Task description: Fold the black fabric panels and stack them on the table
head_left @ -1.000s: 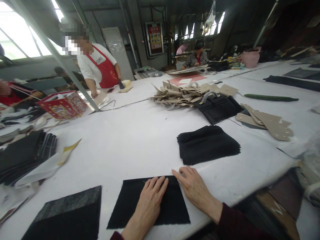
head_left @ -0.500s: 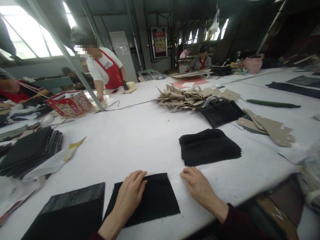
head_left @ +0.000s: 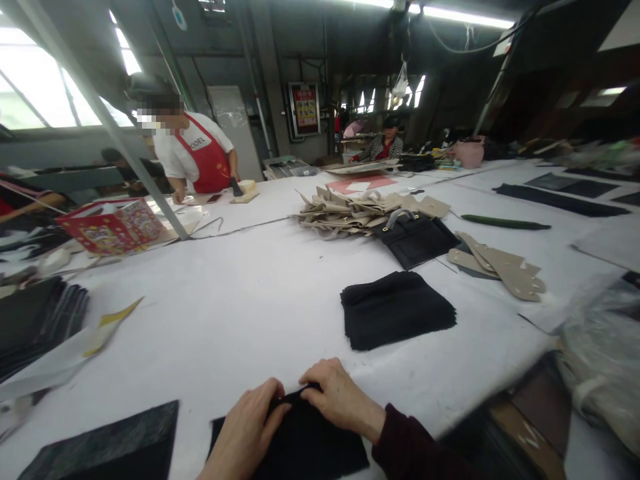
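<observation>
A black fabric piece (head_left: pixel 310 450) lies at the near edge of the white table (head_left: pixel 260 313). My left hand (head_left: pixel 247 430) and my right hand (head_left: pixel 337 400) meet at its far edge, fingers pinched on the cloth. The far edge looks lifted a little between them. A stack of black fabric pieces (head_left: pixel 395 310) lies a short way beyond my right hand. Another dark piece (head_left: pixel 115 450) lies to the left of the one I hold.
A black handbag (head_left: pixel 415 237), a heap of beige cut parts (head_left: pixel 350 210) and beige strips (head_left: pixel 505 267) lie further out. Dark stacks (head_left: pixel 35 320) sit at the left. A person in a red apron (head_left: pixel 193 157) stands at the far side. A plastic bag (head_left: pixel 600 360) is at right.
Both hands lay flat and apart on the cloth and table; now they have come together and pinch the piece's far edge. The view tilted up.
</observation>
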Available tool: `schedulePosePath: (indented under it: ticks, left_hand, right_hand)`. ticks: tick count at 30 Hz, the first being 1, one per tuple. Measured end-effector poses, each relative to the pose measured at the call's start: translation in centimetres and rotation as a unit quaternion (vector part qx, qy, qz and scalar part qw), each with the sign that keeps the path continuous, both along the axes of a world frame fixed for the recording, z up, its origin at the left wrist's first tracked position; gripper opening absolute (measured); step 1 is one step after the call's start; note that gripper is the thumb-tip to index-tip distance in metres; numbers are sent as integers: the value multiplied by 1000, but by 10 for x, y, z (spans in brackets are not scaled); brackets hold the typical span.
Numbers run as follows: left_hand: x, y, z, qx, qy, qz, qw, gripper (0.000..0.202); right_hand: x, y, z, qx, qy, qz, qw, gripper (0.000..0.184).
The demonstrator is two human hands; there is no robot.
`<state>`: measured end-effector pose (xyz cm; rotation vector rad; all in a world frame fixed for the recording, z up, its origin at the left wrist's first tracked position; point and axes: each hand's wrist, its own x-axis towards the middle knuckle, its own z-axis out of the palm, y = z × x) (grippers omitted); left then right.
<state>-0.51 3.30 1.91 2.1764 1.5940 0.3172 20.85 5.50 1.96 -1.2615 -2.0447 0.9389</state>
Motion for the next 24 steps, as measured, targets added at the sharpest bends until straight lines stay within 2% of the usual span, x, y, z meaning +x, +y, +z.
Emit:
schedulePosePath:
  ticks: [2, 4, 8, 11, 14, 16, 19, 21, 24]
  left_hand:
    - [5, -2, 1, -28, -50, -6, 998, 15]
    - [15, 2, 4, -66, -91, -22, 993, 17]
    - [62, 24, 19, -124, -169, -46, 977, 29]
    - [116, 51, 27, -87, -208, -58, 973, 25]
    - [172, 88, 26, 32, -222, -45, 974, 15]
    - [200, 114, 21, 90, -209, -17, 974, 12]
    - [225, 147, 10, 122, -181, 27, 975, 11]
    - [231, 163, 2, 122, -176, 45, 976, 11]
    - [230, 178, -8, 100, -191, 36, 976, 9]
  right_hand:
    - [23, -4, 5, -68, 29, 0, 997, 15]
    - [58, -8, 11, -120, 48, -24, 991, 15]
    - [148, 0, 30, -162, 19, -69, 984, 12]
    - [210, 27, 49, -112, -64, -81, 988, 13]
    - [251, 69, 61, 5, -214, -121, 969, 13]
    - [264, 101, 61, 71, -289, -156, 942, 15]
    - [268, 142, 48, 126, -324, -190, 918, 19]
    - [264, 160, 33, 158, -331, -200, 909, 24]
    - [256, 172, 7, 194, -329, -194, 903, 33]
